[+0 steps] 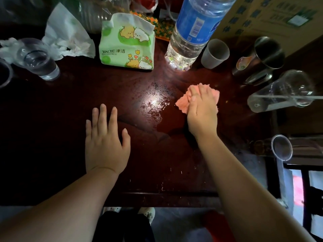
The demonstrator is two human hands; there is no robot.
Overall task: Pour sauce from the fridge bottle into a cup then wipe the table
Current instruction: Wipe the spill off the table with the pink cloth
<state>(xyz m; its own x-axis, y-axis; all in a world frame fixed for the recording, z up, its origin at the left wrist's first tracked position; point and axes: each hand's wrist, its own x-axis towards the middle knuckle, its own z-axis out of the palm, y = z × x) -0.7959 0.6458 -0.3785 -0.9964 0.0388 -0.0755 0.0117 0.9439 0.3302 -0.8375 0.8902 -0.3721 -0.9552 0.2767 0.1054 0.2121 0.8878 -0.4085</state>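
My right hand (pixel 201 112) presses a crumpled pink cloth (pixel 182 101) flat against the dark red wooden table (pixel 70 105), right of centre. Only the cloth's edges show around my fingers. A wet shiny smear (pixel 153 105) lies on the tabletop just left of the cloth. My left hand (pixel 106 137) rests palm down on the table with fingers spread and holds nothing. A small clear cup with dark liquid (pixel 272 147) stands at the table's right edge, near my right forearm.
A green tissue pack (pixel 127 48) and a big water bottle (pixel 194 32) stand at the back. A grey cup (pixel 215 53), a steel cup (pixel 262 56) and a clear tumbler (pixel 283 91) crowd the right. A glass of water (pixel 39 60) and crumpled tissues (pixel 68 42) are at left.
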